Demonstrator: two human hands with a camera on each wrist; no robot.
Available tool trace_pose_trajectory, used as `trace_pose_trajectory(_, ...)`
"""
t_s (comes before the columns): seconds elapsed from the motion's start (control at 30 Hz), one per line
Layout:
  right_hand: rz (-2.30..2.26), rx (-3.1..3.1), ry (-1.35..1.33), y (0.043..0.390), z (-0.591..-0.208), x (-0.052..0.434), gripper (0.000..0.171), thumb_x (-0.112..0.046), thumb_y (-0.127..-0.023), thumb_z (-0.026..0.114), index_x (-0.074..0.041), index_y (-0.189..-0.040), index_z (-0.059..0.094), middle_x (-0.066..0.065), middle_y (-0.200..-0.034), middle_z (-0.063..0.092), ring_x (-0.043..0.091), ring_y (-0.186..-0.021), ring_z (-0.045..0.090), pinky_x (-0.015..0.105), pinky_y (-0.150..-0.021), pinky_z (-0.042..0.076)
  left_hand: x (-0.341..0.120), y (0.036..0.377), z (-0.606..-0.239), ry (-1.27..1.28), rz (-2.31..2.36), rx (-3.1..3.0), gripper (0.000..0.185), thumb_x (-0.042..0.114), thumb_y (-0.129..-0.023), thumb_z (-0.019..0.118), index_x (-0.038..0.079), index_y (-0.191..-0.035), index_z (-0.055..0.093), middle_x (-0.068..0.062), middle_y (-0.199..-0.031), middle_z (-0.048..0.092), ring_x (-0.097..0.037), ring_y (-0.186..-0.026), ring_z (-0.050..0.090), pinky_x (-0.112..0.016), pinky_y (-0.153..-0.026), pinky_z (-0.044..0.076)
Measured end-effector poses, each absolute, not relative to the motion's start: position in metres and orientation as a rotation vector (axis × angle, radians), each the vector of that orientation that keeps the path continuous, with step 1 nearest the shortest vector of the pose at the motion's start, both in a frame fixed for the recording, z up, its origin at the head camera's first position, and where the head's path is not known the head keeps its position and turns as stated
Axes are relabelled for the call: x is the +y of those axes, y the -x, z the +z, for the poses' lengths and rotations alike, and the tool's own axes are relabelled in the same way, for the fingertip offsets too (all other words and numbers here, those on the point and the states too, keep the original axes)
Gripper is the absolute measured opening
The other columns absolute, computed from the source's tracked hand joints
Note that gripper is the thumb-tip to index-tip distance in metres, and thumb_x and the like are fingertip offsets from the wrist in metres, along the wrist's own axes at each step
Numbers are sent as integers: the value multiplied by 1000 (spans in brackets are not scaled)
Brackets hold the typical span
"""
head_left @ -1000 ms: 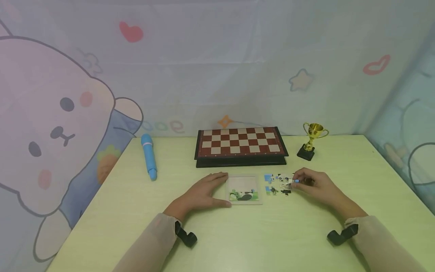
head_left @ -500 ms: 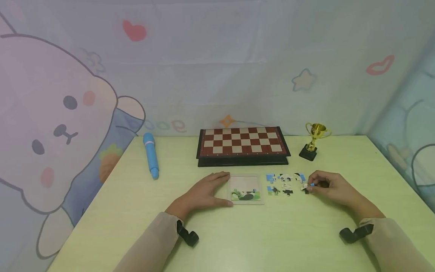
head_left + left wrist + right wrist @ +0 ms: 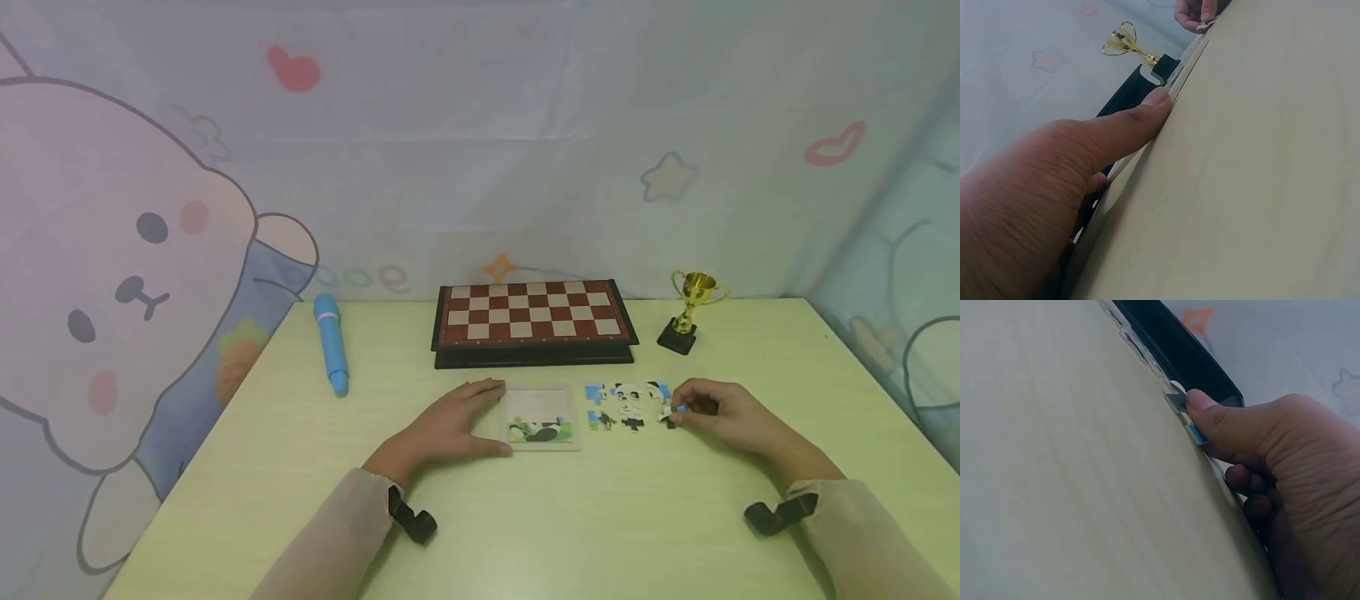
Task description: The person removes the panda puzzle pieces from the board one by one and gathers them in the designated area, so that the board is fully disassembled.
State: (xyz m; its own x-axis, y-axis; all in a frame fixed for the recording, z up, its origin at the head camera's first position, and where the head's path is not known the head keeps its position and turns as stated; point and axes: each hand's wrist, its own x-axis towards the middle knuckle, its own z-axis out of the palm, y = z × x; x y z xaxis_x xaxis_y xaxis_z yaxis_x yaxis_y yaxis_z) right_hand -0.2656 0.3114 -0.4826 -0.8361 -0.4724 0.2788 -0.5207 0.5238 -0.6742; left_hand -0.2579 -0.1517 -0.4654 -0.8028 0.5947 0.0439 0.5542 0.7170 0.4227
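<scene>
Left hand (image 3: pixel 442 425): thumb and fingers apart at left corners of pale square puzzle tray (image 3: pixel 540 447), likely steadying it | Right hand (image 3: pixel 723 408): fingers pinching small blue-black-white jigsaw piece (image 3: pixel 666 416), toward right edge of yellow-green table (image 3: pixel 525 533), perhaps for aligning | loose panda-print pieces (image 3: pixel 628 392) between, flat, hardly obstructing | red-white checkered board (image 3: pixel 536 312), shiny gold trophy (image 3: pixel 697 289) near far edge

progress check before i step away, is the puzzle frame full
No, the frame has pieces only along its near side, and the far part of its base is bare.
</scene>
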Motion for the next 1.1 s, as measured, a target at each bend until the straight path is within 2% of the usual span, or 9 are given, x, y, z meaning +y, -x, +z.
trace_pose_trajectory(0.57, 1224, -2602, -1044, 264, -481, 308, 21, -1, -88, 75, -15, -102, 67, -2, -94, 65, 11, -77, 56, 23, -64, 47, -152, 258, -468, -937, 649, 2821, 100, 77, -80, 64, 21, -158, 36, 8, -162, 30, -16, -150, 25, -41, -120, 25)
trace_pose_trajectory(0.8, 1200, -2584, -1043, 266, -483, 306, 22, 9, -84, 75, -8, -97, 67, 7, -94, 65, 17, -80, 58, 22, -66, 48, -152, 258, -466, -925, 651, 2820, 99, 76, -80, 64, 22, -158, 35, 9, -163, 29, -15, -150, 24, -41, -121, 24)
trace_pose_trajectory(1.1, 1239, -2609, -1024, 265, -480, 306, 20, -2, -88, 76, -16, -99, 68, -1, -96, 65, 13, -80, 57, 22, -66, 48, -152, 258, -467, -934, 645, 2825, 100, 77, -80, 63, 21, -158, 36, 8, -163, 29, -16, -150, 24, -42, -120, 24)
